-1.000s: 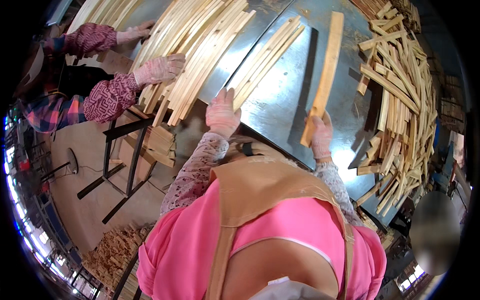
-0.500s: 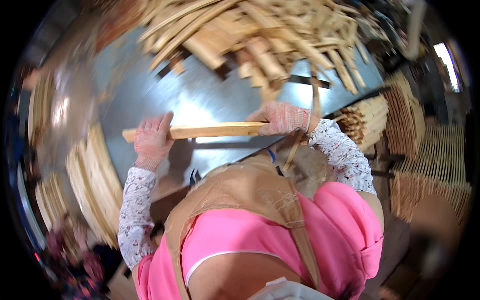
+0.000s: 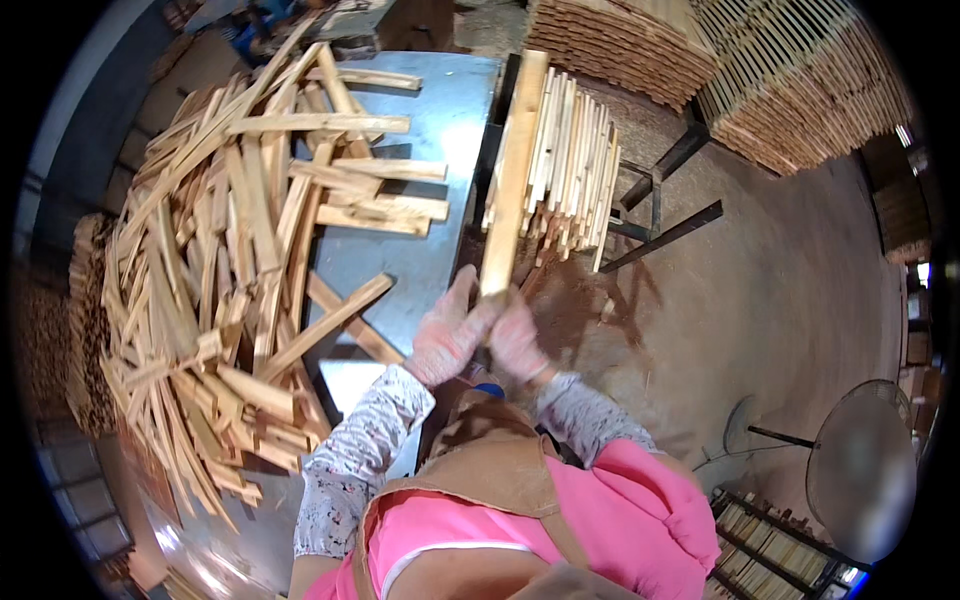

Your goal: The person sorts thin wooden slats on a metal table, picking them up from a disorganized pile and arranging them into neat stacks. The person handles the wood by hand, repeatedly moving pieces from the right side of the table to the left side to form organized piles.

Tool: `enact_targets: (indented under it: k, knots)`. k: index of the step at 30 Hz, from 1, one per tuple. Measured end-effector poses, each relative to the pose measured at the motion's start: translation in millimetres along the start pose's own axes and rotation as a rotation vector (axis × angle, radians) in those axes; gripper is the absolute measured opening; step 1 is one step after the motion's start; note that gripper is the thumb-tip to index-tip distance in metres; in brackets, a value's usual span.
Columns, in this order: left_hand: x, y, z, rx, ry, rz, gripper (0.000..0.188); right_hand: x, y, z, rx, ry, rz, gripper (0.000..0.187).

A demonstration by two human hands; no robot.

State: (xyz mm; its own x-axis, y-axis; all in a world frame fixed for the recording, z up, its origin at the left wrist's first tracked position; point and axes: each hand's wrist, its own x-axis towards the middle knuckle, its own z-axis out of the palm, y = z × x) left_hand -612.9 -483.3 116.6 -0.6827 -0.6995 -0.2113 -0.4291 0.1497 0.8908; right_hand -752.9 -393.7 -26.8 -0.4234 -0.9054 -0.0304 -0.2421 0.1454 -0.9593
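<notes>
Both gloved hands are at the near end of a long, flat wooden strip (image 3: 518, 170). My left hand (image 3: 450, 335) closes on it from the left, its thumb toward the wood. My right hand (image 3: 516, 340) grips the same end from the right; its fingers are partly hidden. The strip points away from me, its far part above a stack of wooden sticks (image 3: 575, 150) beside the table. To the left, a large loose heap of wooden strips (image 3: 225, 230) covers much of the metal table (image 3: 465, 110).
A black metal frame (image 3: 665, 165) stands right of the stick stack. Tall stacks of boards (image 3: 620, 50) rise at the far right. A round fan (image 3: 860, 460) stands on the right, near a rack of wood pieces (image 3: 770, 550) at lower right.
I have turned to the right, so the table and heap now lie to my left. The strip has swung from crosswise to pointing away, and my hands have come together at one end.
</notes>
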Motion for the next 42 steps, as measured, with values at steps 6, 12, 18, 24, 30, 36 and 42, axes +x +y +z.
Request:
enact_targets:
  k: [6,12,18,24,30,36,42]
  knots:
    - [-23.2,-62.1,35.6,0.140,-0.125,0.107,0.060,222.3,110.9,-200.4,-1.620,-0.224,0.205,0.033]
    - [-115.8,-128.9,46.8,0.011,-0.080,-0.419,0.056,331.0,204.6,-222.2,-1.590,-0.069,0.113,0.042]
    - [-147.2,-116.2,51.7,0.246,0.237,-0.445,0.044,361.2,191.4,-215.1,-0.777,-0.053,0.451,0.061]
    - [-177.9,-54.4,-25.0,0.312,0.576,-0.248,0.044,331.9,153.6,-192.6,-0.788,0.261,0.269,0.070]
    - [-245.4,-83.8,-173.2,0.774,1.460,-0.374,0.058,259.3,29.8,-5.2,-0.326,-0.235,-0.470,0.049]
    - [-301.7,-151.9,-308.6,0.182,1.108,-1.062,0.064,72.7,-230.2,272.8,-0.300,-1.072,-0.528,0.048]
    - [-360.3,-215.0,-297.4,-0.060,1.080,-0.862,0.050,-8.7,-283.4,434.9,-0.694,-1.053,-0.473,0.063]
